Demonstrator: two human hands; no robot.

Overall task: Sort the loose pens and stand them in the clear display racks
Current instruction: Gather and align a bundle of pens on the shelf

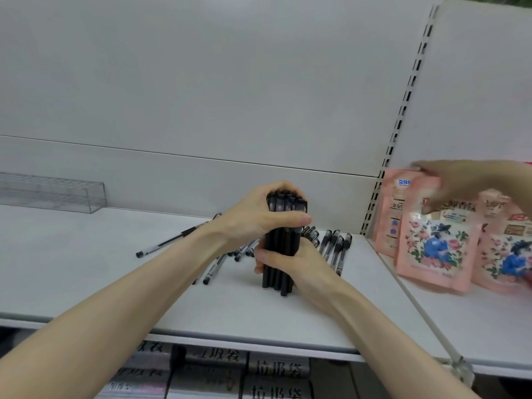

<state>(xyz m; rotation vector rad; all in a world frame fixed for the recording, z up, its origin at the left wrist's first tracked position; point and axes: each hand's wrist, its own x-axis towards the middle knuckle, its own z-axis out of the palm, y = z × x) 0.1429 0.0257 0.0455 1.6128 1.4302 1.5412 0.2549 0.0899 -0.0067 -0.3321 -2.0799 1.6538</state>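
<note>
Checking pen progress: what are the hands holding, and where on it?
Both hold one upright bundle of black pens: the left hand wraps its capped top, the right hand grips its lower half.

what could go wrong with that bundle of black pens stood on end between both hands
The bundle of black pens stands on end with uneven bottoms; if the left hand or right hand eases, pens may topple among the loose pens behind. The clear rack sits far to the left, so the carry could shed pens. Another person's hand works the pink pouches and might bump.
</note>
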